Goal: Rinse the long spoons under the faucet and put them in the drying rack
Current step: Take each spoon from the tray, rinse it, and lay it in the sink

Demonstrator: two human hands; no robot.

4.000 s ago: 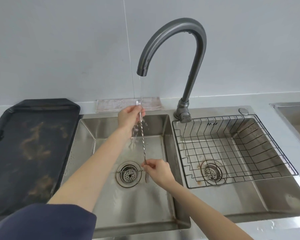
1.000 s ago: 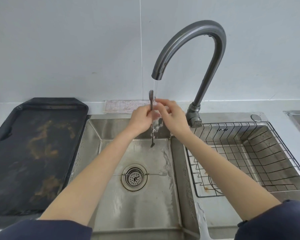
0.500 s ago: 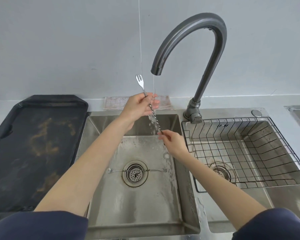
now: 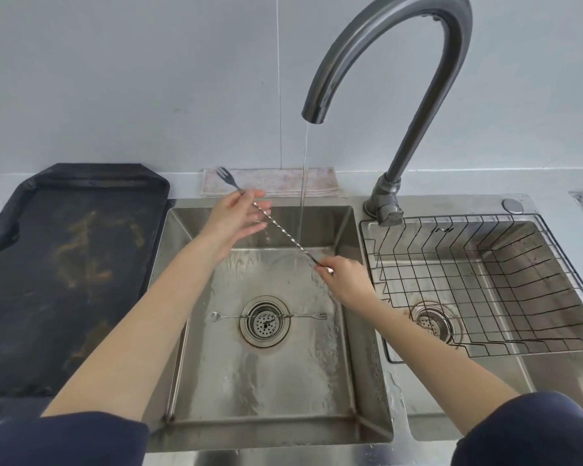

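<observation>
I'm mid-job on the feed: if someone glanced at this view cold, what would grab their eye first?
Probably the tall curved faucet at top centre, dropping a thin stream of water into the left sink basin. Next, the long twisted spoon held slantwise across that stream, fork end up by the left hand, lower end pinched in the right hand. A second long spoon lies across the drain below, and the wire drying rack in the right basin holds none.
</observation>
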